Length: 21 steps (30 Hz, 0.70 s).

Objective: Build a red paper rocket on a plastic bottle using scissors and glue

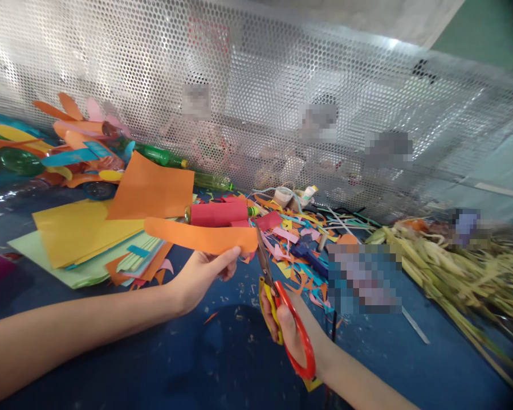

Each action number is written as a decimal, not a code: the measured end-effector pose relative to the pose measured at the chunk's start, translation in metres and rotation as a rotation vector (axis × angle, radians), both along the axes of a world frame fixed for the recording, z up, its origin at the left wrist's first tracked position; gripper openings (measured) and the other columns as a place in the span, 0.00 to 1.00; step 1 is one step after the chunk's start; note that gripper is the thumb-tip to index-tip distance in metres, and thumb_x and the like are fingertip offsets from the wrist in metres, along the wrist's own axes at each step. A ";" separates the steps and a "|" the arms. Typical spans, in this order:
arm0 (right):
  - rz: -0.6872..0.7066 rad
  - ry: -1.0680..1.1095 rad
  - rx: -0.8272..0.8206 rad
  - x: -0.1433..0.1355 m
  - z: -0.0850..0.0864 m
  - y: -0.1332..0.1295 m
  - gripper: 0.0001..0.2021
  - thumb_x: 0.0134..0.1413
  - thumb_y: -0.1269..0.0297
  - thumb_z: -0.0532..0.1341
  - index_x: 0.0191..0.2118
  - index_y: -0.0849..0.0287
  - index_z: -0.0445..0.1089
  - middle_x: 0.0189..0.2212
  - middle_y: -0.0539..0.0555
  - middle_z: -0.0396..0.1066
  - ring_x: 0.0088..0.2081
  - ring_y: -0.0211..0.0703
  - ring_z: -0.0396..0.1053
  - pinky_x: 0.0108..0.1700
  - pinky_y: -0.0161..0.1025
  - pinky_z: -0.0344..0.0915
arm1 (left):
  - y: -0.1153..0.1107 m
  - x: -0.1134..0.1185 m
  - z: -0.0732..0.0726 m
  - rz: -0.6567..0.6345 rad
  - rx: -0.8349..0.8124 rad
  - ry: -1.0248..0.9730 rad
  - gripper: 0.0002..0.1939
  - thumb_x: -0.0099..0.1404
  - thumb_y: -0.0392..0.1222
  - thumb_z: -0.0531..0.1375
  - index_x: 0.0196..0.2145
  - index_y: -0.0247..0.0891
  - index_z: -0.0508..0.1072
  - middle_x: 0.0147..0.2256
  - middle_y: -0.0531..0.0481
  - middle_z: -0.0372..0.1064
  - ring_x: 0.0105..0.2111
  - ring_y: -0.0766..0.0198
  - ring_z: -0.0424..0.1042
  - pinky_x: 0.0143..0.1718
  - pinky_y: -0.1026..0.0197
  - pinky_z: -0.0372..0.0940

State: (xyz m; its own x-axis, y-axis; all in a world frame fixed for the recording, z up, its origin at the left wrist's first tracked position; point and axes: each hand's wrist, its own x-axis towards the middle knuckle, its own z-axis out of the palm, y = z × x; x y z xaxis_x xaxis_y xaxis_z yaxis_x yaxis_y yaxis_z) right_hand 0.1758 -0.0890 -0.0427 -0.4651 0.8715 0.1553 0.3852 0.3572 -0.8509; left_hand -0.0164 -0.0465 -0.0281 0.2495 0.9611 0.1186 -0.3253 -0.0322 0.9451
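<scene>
An orange paper strip (200, 234) with a rounded left end is pinched near its right end by my left hand (209, 274). My right hand (288, 324) is closed round the red and yellow handles of the scissors (297, 341). The blades point up and sit at the strip's right edge; whether they touch the paper is hard to tell. Just behind the strip lies a bottle wrapped in red paper (220, 213) with a green cap.
Stacked yellow sheets (81, 230), an orange sheet (154, 188) and paper-flower pieces (77, 142) lie left. Colourful scraps (299, 239) and a glue bottle (310, 193) are behind the scissors. Dried husks (436, 273) lie right. A perforated metal panel (256, 85) stands behind the blue table (175, 364).
</scene>
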 end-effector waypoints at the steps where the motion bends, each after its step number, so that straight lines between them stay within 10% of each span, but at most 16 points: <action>1: -0.001 -0.002 0.001 0.000 0.000 0.001 0.25 0.55 0.39 0.38 0.30 0.58 0.55 0.20 0.48 0.53 0.21 0.35 0.52 0.22 0.34 0.52 | 0.000 0.000 0.001 0.002 0.000 -0.002 0.11 0.60 0.46 0.57 0.29 0.34 0.71 0.20 0.55 0.57 0.22 0.70 0.54 0.23 0.66 0.52; 13: -0.001 -0.053 -0.061 0.000 0.012 0.005 0.29 0.49 0.33 0.38 0.27 0.58 0.53 0.17 0.46 0.51 0.18 0.33 0.50 0.19 0.33 0.51 | 0.008 -0.007 0.000 0.058 0.014 0.057 0.18 0.59 0.46 0.59 0.16 0.33 0.66 0.19 0.52 0.59 0.22 0.70 0.57 0.26 0.64 0.54; 21: -0.001 -0.061 -0.073 0.001 0.010 0.009 0.28 0.49 0.34 0.42 0.25 0.57 0.53 0.16 0.46 0.52 0.17 0.32 0.51 0.17 0.32 0.50 | 0.018 -0.011 0.005 0.093 0.019 -0.032 0.10 0.56 0.44 0.61 0.29 0.32 0.72 0.25 0.48 0.69 0.26 0.65 0.67 0.29 0.62 0.62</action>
